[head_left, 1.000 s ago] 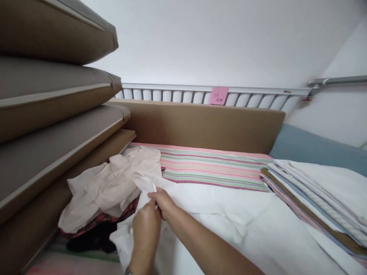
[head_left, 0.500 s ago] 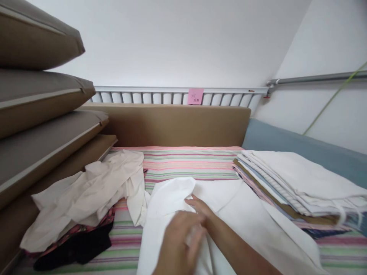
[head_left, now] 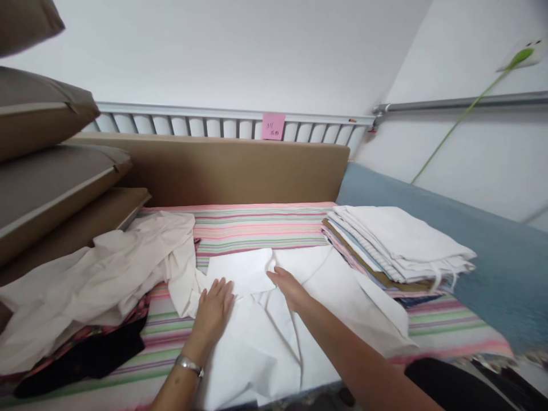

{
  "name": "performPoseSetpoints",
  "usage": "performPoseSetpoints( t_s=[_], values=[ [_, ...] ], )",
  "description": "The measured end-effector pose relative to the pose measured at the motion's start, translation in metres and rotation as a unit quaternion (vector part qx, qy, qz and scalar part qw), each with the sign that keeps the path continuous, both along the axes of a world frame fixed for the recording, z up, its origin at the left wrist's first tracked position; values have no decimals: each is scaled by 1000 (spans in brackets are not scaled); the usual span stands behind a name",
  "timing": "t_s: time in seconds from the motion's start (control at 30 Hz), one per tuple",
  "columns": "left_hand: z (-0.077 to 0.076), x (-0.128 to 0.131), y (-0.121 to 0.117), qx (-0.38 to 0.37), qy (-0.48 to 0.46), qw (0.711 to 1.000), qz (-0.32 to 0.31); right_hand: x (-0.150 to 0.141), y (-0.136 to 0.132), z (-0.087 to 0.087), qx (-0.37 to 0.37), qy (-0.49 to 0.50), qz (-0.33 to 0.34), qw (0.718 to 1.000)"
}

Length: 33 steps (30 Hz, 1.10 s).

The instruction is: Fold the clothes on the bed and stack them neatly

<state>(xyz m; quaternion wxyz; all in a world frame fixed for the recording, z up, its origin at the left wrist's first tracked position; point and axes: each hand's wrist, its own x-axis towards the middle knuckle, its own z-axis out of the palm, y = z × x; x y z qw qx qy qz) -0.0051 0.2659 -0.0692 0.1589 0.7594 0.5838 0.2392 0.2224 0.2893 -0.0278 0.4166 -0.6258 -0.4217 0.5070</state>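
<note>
A white garment lies spread and partly folded on a striped cover in front of me. My left hand, with a silver bracelet at the wrist, rests flat on the garment's left edge, fingers extended. At the garment's upper middle, my right hand pinches a raised fold of the white fabric between thumb and fingers. Loose creases run down the cloth below both hands. Its exact kind of garment cannot be made out.
Crumpled cream cloth lies left, over a black piece. To the right is a stack of folded clothes. Tan cushions pile up at far left. A tan board and blue padding border the surface.
My left hand has moved down-left from above the garment to lie flat on its left edge. My right hand still holds the fold. The view has shifted, showing more at the right.
</note>
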Motion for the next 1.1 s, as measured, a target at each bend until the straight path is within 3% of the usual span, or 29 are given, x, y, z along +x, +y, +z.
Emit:
performPoseSetpoints(
  t_s=[0.17,0.27,0.4,0.57,0.73,0.83,0.97,1.03,1.1],
  values=[
    [10,-5,5,55,39,997,33,19,-53,7,44,-143,17,989],
    [3,-6,6,29,71,996,37,24,-76,-1,56,-186,28,980],
    [-8,1,2,16,126,992,12,28,-82,-15,84,-227,36,970],
    [-2,7,-11,54,120,991,19,43,-75,-17,96,-240,39,965],
    [-11,12,-43,83,129,988,33,40,-101,2,180,-350,71,916],
    [-23,17,-67,113,127,982,78,14,-125,10,223,-375,154,887],
    [-33,23,-90,126,115,977,126,-15,-135,-1,232,-427,232,842],
    [-35,23,-94,117,99,980,129,-14,-127,-13,207,-411,214,862],
    [-35,21,-95,104,81,983,124,-4,-115,-25,150,-337,155,917]
  ],
)
